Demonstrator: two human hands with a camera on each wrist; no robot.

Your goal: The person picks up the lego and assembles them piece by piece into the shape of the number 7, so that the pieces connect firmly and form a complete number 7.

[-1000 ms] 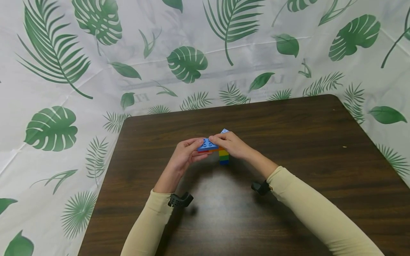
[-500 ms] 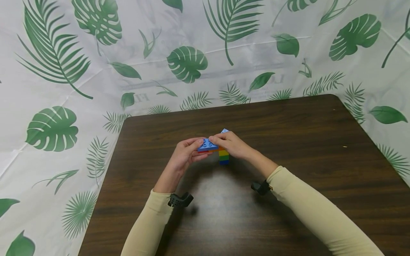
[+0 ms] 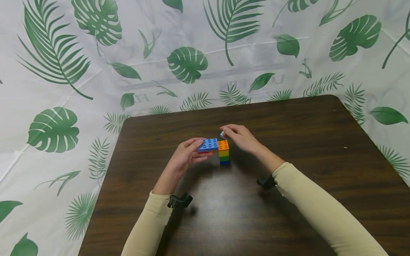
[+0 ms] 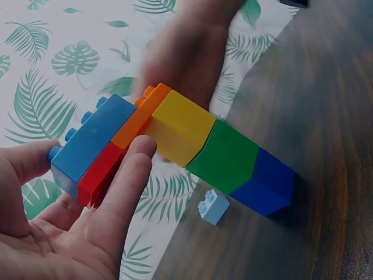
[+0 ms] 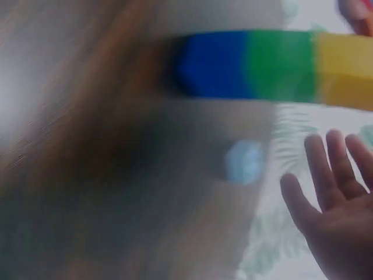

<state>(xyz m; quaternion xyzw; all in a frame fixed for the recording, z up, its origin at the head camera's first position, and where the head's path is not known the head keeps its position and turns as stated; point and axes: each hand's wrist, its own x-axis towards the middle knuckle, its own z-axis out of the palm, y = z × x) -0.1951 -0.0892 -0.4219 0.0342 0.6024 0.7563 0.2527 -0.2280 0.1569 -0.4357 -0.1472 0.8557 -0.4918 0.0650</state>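
Note:
A tower of toy building bricks stands upright on the table, with a dark blue brick (image 4: 265, 186) at the foot, then a green brick (image 4: 224, 157), a yellow brick (image 4: 180, 125) and an orange brick (image 4: 154, 105) on top. Out to the left, a blue brick (image 3: 208, 143) lies partly over the orange one, with a red brick (image 4: 100, 172) beneath it. My left hand (image 3: 184, 154) pinches this overhang, thumb on the blue brick and fingers under the red. Behind the tower sits a small light blue brick (image 4: 214, 207). My right hand (image 3: 241, 138) hovers near it, fingers extended, holding nothing.
The dark wood table (image 3: 288, 213) extends all around the tower. A white curtain with green leaves (image 3: 192, 89) hangs behind the table's far edge. Each wrist carries a black camera, such as the left wrist camera (image 3: 180, 201).
My right hand has let go of the blue brick and moved back and to the right, uncovering the orange brick's studs. My left hand holds the same place.

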